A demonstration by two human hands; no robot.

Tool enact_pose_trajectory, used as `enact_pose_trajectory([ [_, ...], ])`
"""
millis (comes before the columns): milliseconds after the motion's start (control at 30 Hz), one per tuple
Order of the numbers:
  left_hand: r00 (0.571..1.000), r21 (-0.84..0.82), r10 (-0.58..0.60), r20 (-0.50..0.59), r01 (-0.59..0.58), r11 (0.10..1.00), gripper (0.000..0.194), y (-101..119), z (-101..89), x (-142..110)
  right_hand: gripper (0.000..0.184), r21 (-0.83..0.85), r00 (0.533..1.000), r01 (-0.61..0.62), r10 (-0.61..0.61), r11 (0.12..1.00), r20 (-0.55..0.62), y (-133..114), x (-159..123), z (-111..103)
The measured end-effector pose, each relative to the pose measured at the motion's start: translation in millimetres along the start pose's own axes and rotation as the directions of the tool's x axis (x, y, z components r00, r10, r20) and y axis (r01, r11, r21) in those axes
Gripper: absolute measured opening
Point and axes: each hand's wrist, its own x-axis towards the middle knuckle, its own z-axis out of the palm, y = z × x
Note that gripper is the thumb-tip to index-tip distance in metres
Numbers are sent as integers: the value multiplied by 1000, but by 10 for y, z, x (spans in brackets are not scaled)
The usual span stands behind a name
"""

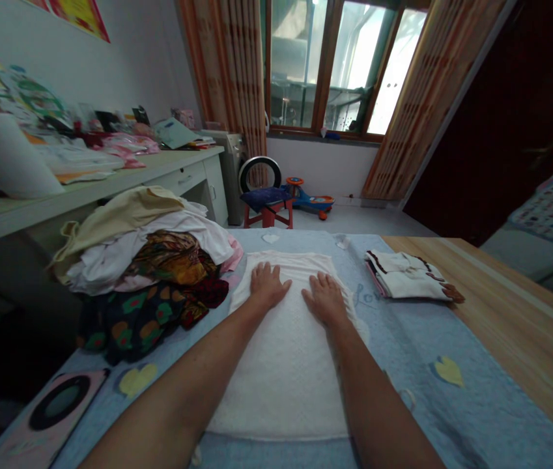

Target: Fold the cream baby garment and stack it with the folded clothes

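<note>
On the head camera I see the left hand (269, 286) and right hand (324, 299) lying flat side by side on a folded white towel (286, 371), the fingers (261, 273) spread open and gripping nothing. The towel sits in the middle of a blue quilt (452, 417). Just left of it I have a heap of mixed clothes (144, 260), while a folded white garment (403, 277) lies farther off to the right. Past the heap runs a cluttered table (110, 189). Beyond the quilt, a red stool (266, 212) and a blue ride-on toy (310, 198) stand on the floor below a curtained window (329, 65).
</note>
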Motion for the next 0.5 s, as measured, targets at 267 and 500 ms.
enact_pose_trajectory([
  [267,997,-47,67,25,-66,997,61,-25,29,252,60,-7,1000,-6,6,1000,28,-9,-4,-25],
  [500,990,-20,-9,140,12,1000,75,-203,44,439,56,22,1000,-9,8,1000,19,-8,-23,-60],
])
